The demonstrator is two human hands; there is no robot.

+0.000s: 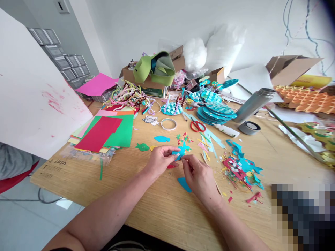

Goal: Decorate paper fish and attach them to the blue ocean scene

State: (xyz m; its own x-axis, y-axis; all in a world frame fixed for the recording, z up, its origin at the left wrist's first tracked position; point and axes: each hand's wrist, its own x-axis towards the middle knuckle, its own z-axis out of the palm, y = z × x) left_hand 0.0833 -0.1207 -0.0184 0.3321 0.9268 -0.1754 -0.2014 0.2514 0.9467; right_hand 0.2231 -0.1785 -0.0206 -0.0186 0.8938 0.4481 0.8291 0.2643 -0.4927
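Between thumb and fingers, my left hand [162, 161] holds a small blue paper fish [180, 150] with a white square on it. Close at its right, my right hand [196, 171] is pinched at the fish's lower edge; whatever its fingertips hold is too small to make out. A blue paper piece [184, 184] lies partly under my right hand. Beyond my hands are a blue paper oval [162, 138], a green paper fish [142, 147] and small coloured scraps [182, 138]. A red piece [171, 166] shows below my left fingers.
Red-handled scissors [198, 126], a tape ring [169, 124] and a glue bottle [226, 130] lie farther back. Coloured paper sheets [123, 130] are stacked at left. Paper scraps [237, 169] spread at right, below a steel flask [255, 104] and its lid [249, 128].
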